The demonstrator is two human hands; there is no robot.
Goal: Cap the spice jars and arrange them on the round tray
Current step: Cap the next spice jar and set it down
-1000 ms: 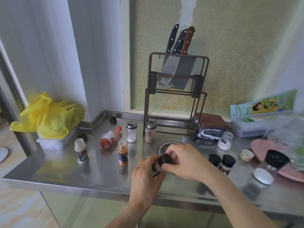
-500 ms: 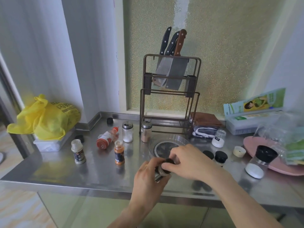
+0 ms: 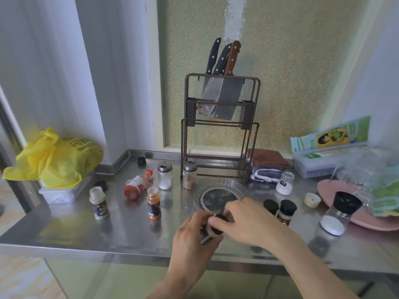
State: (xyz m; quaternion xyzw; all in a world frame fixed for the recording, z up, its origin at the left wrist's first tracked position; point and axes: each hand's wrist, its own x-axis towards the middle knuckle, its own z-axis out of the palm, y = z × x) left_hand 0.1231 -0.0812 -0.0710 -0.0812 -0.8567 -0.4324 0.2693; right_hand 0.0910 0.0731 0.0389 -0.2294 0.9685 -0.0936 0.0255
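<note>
**Capping a small jar over the steel table**

Left hand [image 3: 194, 240] wrapped around a small jar [image 3: 208, 231], fingers curled about its body, holding it tilted just above the front part of the table [image 3: 108, 231]. Right hand [image 3: 244, 223] over the jar's top, fingers and thumb curled around the dark cap [image 3: 220, 219]; whether seated or loose on the neck, cannot tell.

Just behind the hands, the clear round tray [image 3: 218, 190] with a dark patterned centre, nothing in it. To the right of the hands, a black-capped jar [image 3: 286, 212] of brown spice, upright, and a black cap [image 3: 271, 207] just beside it. Farther right, a cream lid [image 3: 312, 200], and a tilted grinder [image 3: 339, 212] with a black top, leaning at the rim of a pink plate [image 3: 336, 190]. A small white-filled jar [image 3: 285, 183] with no lid near the folded cloths [image 3: 267, 167].

To the left, an orange spice jar [image 3: 154, 203] standing open, a pale jar [image 3: 99, 202] also open, a red bottle [image 3: 138, 184] lying on its side, and two metal-topped shakers [image 3: 165, 175] upright by the foot of the knife rack [image 3: 220, 126]. Two loose black caps [image 3: 141, 161] near the back left, one of them close to the yellow bag [image 3: 56, 158].
</note>
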